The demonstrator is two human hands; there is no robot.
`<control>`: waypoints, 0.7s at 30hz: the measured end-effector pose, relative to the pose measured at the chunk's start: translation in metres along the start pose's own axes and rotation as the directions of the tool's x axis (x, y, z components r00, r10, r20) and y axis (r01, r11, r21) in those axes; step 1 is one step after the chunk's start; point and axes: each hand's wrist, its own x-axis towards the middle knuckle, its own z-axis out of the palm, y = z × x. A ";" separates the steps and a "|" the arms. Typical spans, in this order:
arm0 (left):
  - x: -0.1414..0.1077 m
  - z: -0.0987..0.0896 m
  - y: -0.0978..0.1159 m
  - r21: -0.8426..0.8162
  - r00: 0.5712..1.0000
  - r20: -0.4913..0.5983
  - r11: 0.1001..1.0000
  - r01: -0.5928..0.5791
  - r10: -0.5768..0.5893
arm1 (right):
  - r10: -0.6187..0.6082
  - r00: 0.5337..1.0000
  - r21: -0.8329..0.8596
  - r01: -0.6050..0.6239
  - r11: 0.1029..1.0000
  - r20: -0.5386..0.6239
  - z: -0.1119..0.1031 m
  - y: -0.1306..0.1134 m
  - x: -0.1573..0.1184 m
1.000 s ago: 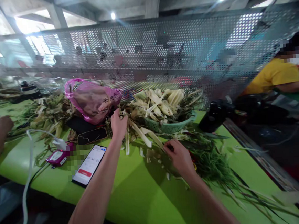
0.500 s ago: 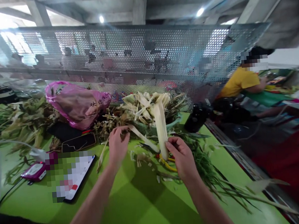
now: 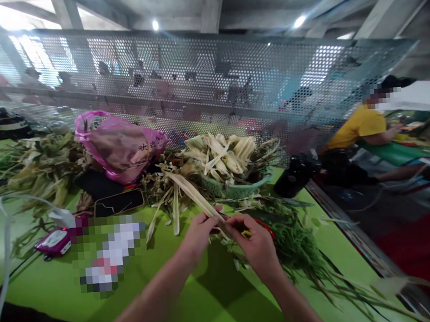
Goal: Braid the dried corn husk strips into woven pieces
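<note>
Left hand [image 3: 201, 231] and right hand [image 3: 251, 235]: fingers pinched on long, pale, ribbed dried husk strip [image 3: 193, 190] (papery-looking), above glossy green counter [image 3: 166, 303], near mint-green perforated plastic basket [image 3: 232, 190].

We seem to be in a shared handcraft workshop: dried husks heap along a long green counter [image 3: 162, 304], pale ones fill a basket [image 3: 235, 189], concrete beams [image 3: 211, 12] run overhead, and people sit beyond a perforated metal screen [image 3: 193, 73].
</note>
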 end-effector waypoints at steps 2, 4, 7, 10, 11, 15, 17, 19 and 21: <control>0.001 -0.003 0.003 0.011 1.000 -0.008 1.000 0.000 0.000 | 0.006 0.999 -0.001 -0.006 1.000 -0.036 -0.002 -0.001 0.001; 0.002 -0.005 0.004 0.025 1.000 -0.015 1.000 0.001 0.000 | 0.007 0.998 -0.018 -0.008 1.000 -0.059 -0.004 -0.001 0.002; 0.002 -0.005 0.003 0.015 1.000 0.001 1.000 0.008 -0.008 | 0.015 1.000 -0.048 -0.016 0.999 -0.027 -0.004 0.000 0.002; 0.003 -0.005 0.002 -0.028 1.000 0.011 1.000 0.009 -0.009 | 0.059 0.997 -0.098 -0.054 0.994 0.048 -0.001 0.002 0.001; 0.004 -0.005 0.001 -0.040 1.000 0.006 0.999 0.007 -0.006 | 0.083 0.994 -0.113 -0.076 0.991 0.066 0.000 0.003 0.001; 0.005 -0.008 0.001 -0.041 1.000 -0.013 0.999 -0.002 0.002 | 0.186 0.982 -0.064 -0.184 0.981 0.034 0.001 0.003 0.003; 0.005 -0.009 0.000 -0.015 1.000 -0.011 1.000 0.000 0.000 | 0.226 0.974 0.021 -0.226 0.974 0.003 0.000 0.004 0.004; 0.005 -0.008 -0.002 0.017 1.000 -0.015 1.000 0.006 -0.006 | 0.255 0.967 0.110 -0.253 0.961 -0.005 -0.001 0.004 0.005; 0.004 -0.005 -0.005 0.039 1.000 -0.019 0.999 0.007 -0.006 | 0.278 0.960 0.173 -0.274 0.946 -0.003 0.000 0.004 0.006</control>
